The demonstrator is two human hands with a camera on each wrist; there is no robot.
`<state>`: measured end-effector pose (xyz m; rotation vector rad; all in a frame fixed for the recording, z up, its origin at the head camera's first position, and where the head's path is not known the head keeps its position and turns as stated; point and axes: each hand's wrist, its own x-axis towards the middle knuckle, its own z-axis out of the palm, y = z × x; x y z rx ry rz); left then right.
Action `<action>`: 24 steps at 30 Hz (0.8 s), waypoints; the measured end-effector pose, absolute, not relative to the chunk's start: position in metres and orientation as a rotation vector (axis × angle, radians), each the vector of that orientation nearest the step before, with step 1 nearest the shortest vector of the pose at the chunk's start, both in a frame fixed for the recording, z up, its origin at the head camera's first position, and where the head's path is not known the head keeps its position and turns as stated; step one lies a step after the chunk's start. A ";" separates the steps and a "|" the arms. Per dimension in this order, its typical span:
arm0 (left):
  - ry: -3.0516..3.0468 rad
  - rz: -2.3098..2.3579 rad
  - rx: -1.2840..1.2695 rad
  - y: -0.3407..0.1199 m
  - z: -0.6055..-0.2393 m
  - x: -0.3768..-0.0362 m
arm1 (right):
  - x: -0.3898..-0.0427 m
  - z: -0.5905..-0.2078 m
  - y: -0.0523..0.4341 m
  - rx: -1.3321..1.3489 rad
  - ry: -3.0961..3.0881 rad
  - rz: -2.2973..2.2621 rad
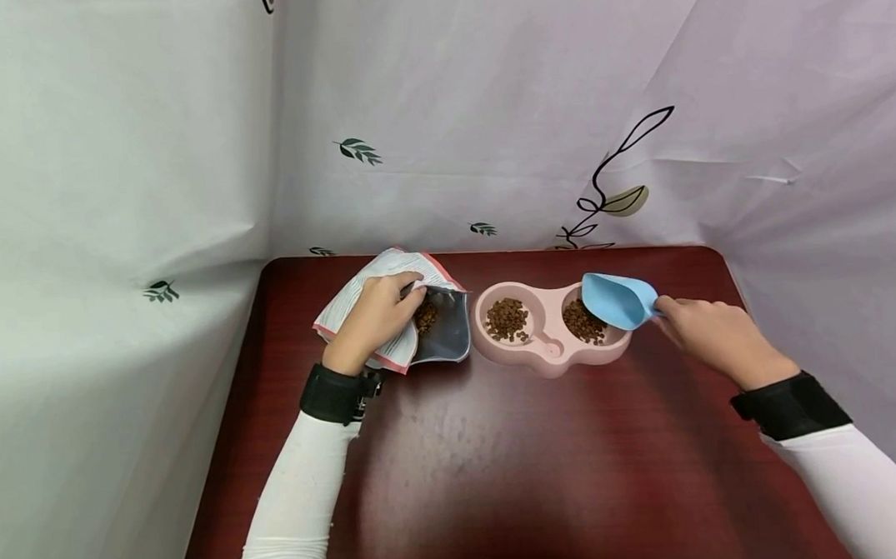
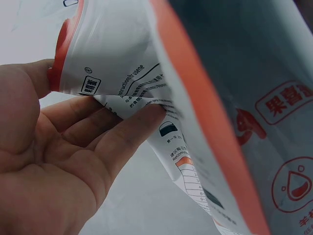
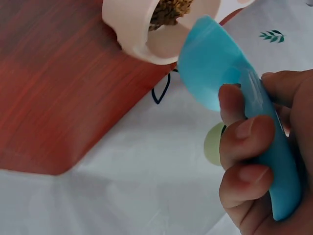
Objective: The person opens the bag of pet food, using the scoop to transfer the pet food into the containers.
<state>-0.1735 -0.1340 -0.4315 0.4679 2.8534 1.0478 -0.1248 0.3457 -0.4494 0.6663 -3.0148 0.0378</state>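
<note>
A pink double bowl (image 1: 549, 352) (image 3: 142, 34) sits mid-table with brown kibble in both cups. My right hand (image 1: 709, 335) (image 3: 249, 166) grips the handle of a blue scoop (image 1: 616, 300) (image 3: 220, 73), which is tipped over the right cup. My left hand (image 1: 378, 316) (image 2: 73, 147) holds the edge of an open white and orange pouch (image 1: 400, 311) (image 2: 205, 98) lying to the left of the bowl. Kibble shows inside the pouch's grey lining.
The dark red table (image 1: 501, 461) is walled in by a white leaf-print cloth (image 1: 486, 128) at the back and both sides. The table's right edge lies close to my right forearm.
</note>
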 end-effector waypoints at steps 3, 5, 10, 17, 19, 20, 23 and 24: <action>2.852 1.055 0.473 -0.134 -0.432 -0.174 | -0.123 -0.449 0.344 0.659 -3.027 0.079; 2.853 1.056 0.476 -0.134 -0.432 -0.174 | -0.122 -0.450 0.343 0.653 -3.033 0.101; 2.845 1.058 0.477 -0.134 -0.432 -0.174 | -0.118 -0.453 0.339 0.613 -3.070 0.187; 2.844 1.059 0.477 -0.134 -0.432 -0.173 | -0.110 -0.460 0.331 0.484 -3.139 0.509; 2.845 1.060 0.477 -0.134 -0.432 -0.173 | -0.106 -0.466 0.329 0.436 -3.130 0.641; 2.845 1.064 0.477 -0.134 -0.432 -0.173 | -0.104 -0.469 0.329 0.410 -3.123 0.712; 2.851 1.067 0.477 -0.134 -0.433 -0.173 | -0.094 -0.481 0.328 0.335 -3.089 0.921; 2.853 1.068 0.478 -0.134 -0.433 -0.173 | -0.091 -0.486 0.328 0.315 -3.075 0.972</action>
